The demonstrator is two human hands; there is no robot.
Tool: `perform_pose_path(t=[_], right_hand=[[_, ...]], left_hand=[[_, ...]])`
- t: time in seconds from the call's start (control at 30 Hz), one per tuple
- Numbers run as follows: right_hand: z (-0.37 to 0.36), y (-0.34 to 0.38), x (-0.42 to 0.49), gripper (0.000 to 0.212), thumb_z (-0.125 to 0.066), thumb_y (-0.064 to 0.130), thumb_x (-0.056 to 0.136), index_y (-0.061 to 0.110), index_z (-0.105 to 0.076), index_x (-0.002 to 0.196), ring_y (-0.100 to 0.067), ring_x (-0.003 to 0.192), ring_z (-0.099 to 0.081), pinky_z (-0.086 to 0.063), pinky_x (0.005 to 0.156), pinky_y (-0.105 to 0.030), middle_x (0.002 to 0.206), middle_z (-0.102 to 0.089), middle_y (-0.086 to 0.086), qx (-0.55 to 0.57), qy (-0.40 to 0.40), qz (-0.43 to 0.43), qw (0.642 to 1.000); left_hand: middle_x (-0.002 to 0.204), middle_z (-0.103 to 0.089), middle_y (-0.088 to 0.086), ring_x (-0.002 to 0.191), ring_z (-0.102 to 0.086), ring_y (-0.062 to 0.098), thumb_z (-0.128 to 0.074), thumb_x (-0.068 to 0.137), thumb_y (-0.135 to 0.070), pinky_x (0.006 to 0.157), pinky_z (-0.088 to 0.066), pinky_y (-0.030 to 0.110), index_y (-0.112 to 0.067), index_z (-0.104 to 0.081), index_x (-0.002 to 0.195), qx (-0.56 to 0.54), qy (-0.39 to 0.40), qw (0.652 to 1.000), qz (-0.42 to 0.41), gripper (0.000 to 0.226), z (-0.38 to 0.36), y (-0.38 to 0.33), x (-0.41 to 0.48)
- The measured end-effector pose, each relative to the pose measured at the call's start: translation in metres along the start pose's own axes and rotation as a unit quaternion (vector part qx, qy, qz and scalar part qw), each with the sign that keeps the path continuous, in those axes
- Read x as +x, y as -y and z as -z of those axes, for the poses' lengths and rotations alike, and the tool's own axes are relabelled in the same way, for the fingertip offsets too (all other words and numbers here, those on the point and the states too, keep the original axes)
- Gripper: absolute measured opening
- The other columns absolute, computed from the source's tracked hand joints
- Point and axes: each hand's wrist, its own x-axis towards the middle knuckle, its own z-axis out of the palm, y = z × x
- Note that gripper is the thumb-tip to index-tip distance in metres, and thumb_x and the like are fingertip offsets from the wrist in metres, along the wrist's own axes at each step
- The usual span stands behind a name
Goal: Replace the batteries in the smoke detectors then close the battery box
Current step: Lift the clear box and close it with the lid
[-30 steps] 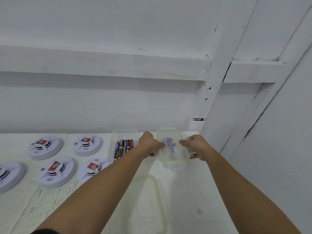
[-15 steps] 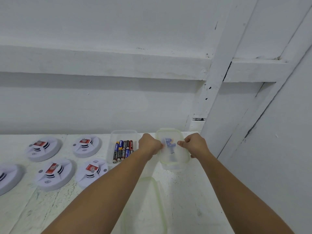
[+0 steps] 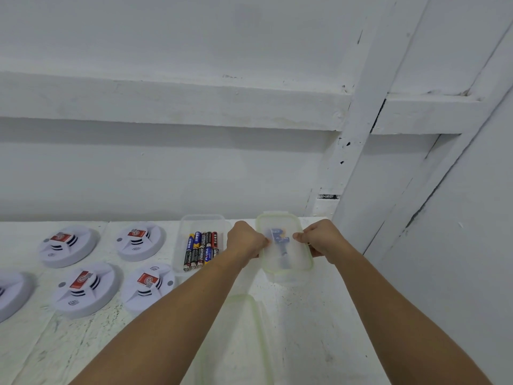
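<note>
The battery box (image 3: 288, 259), clear soft plastic with a pale green seal, sits lidded at the back right of the table (image 3: 319, 315). We see the left hand (image 3: 245, 243) and right hand (image 3: 322, 238) curled, pinching its long sides, likely to snap the clips shut. Beside it, an open tub (image 3: 204, 218) holds glossy batteries (image 3: 201, 251); round white smoke detectors (image 3: 138, 240) lie leftward.

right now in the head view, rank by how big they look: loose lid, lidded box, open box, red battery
1. loose lid, though it lies nearest the camera, which enlarges it
2. lidded box and open box: too alike to rank, and the open one is partly hidden
3. red battery
</note>
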Motion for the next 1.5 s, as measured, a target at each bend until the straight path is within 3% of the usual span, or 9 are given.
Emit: perform_pose_path(t=[0.13,0.23,0.3,0.5,0.67,1.1,1.23,1.37,1.5], right_hand=[[0.008,0.005,0.001,0.031,-0.071,0.006,0.082,0.007,-0.054,0.108,-0.027,0.075,-0.064,-0.055,0.063,-0.035,0.101,-0.066,-0.016,0.014,0.067,-0.029,0.997],[0.012,0.010,0.009,0.051,-0.067,0.001,0.080,0.019,-0.046,0.123,-0.024,0.081,-0.062,-0.052,0.065,-0.033,0.108,-0.063,-0.011,0.015,0.089,-0.023,0.996],[0.012,0.012,0.017,0.055,-0.064,0.002,0.082,0.025,-0.045,0.128,-0.023,0.087,-0.061,-0.052,0.070,-0.035,0.109,-0.061,-0.008,0.034,0.093,-0.006,0.995],[0.000,0.009,0.031,0.027,-0.063,0.042,0.087,0.040,-0.056,0.113,-0.024,0.101,-0.060,-0.051,0.076,-0.037,0.112,-0.061,-0.004,-0.008,0.106,0.054,0.993],[-0.002,0.010,0.044,0.016,-0.063,0.032,0.087,0.030,-0.062,0.103,-0.022,0.087,-0.061,-0.051,0.075,-0.036,0.101,-0.065,-0.001,-0.017,0.112,0.041,0.993],[-0.005,0.011,0.062,0.010,-0.060,0.028,0.090,0.021,-0.063,0.096,-0.024,0.077,-0.058,-0.049,0.069,-0.032,0.089,-0.063,-0.003,0.003,0.147,0.003,0.989],[-0.012,0.005,0.057,0.014,-0.058,0.033,0.090,0.022,-0.061,0.099,-0.022,0.085,-0.059,-0.046,0.074,-0.035,0.095,-0.063,0.000,0.001,0.102,0.027,0.994],[-0.017,0.001,0.044,0.028,-0.055,0.044,0.090,0.024,-0.058,0.110,-0.021,0.097,-0.055,-0.042,0.072,-0.031,0.114,-0.059,0.001,0.008,0.032,0.062,0.998],[-0.016,-0.005,0.020,0.037,-0.050,0.050,0.092,0.027,-0.053,0.120,-0.022,0.104,-0.055,-0.045,0.076,-0.035,0.118,-0.056,0.003,0.056,-0.033,0.069,0.996]], left_hand=[[0.111,-0.052,0.009,0.106,-0.054,0.027,-0.073,0.078,-0.017,0.081,-0.041,0.026,-0.011,-0.050,0.119,0.174,-0.060,0.964,-0.191,0.048,0.001,-0.003,-0.025],[0.128,-0.050,0.002,0.124,-0.045,0.016,-0.079,0.073,-0.037,0.097,-0.031,0.020,-0.016,-0.061,0.120,0.246,0.031,0.917,-0.313,0.054,0.001,-0.002,-0.045],[0.133,-0.049,-0.006,0.129,-0.038,0.009,-0.079,0.068,-0.048,0.099,-0.028,0.018,-0.018,-0.062,0.120,0.310,0.092,0.884,-0.337,0.062,0.000,0.003,-0.052],[0.126,-0.056,-0.002,0.113,-0.053,0.019,-0.066,0.078,-0.051,0.091,-0.043,0.030,-0.019,-0.059,0.125,0.396,0.021,0.815,-0.423,0.056,-0.005,0.022,-0.047],[0.101,-0.068,0.005,0.086,-0.067,0.025,-0.066,0.069,-0.047,0.074,-0.056,0.035,-0.013,-0.069,0.101,0.395,-0.003,0.797,-0.458,0.047,-0.011,0.032,-0.046],[0.128,-0.057,-0.006,0.120,-0.051,0.013,-0.075,0.071,-0.053,0.096,-0.043,0.029,-0.023,-0.063,0.121,0.320,0.016,0.852,-0.414,0.060,-0.005,0.031,-0.039],[0.122,-0.052,-0.012,0.120,-0.044,0.005,-0.076,0.065,-0.061,0.100,-0.038,0.025,-0.024,-0.063,0.119,0.301,0.068,0.878,-0.367,0.067,-0.001,0.022,-0.040],[0.125,-0.055,-0.006,0.122,-0.044,0.002,-0.074,0.072,-0.053,0.101,-0.032,0.017,-0.021,-0.065,0.117,0.227,0.092,0.901,-0.357,0.056,0.006,0.011,-0.043],[0.122,-0.057,-0.004,0.115,-0.049,0.003,-0.071,0.079,-0.035,0.099,-0.029,0.005,-0.020,-0.061,0.122,0.151,0.015,0.901,-0.406,0.047,0.018,0.025,-0.053]])
